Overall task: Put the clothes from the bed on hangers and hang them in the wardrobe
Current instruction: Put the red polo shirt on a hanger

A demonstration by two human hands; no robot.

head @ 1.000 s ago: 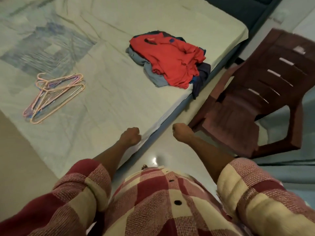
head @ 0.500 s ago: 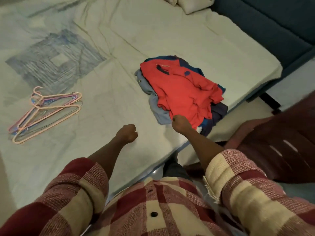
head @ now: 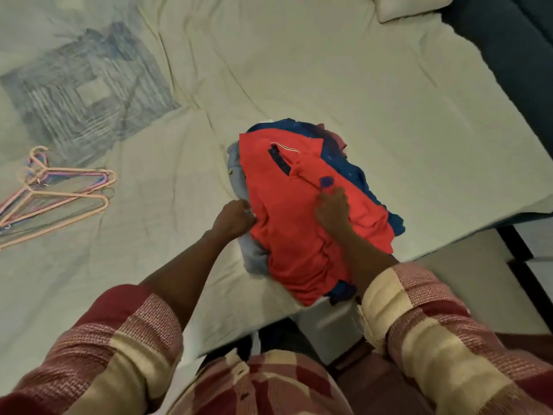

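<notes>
Reaching onto clothes pile (head: pixel 302 217) on bed (head: pixel 389 115)

Left hand (head: pixel 233 218) pinching red shirt (head: pixel 293 235) at pile's left edge; right hand (head: pixel 332 209) resting atop pile, fingers loosely curled, grip unclear; hangers (head: pixel 57 196) lying well left of pile.

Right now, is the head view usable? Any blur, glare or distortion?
Head view: dim, warm light, no glare; motion blur softens the right hand on the red shirt and the hangers; wide-angle bending curves the bed edge.
</notes>
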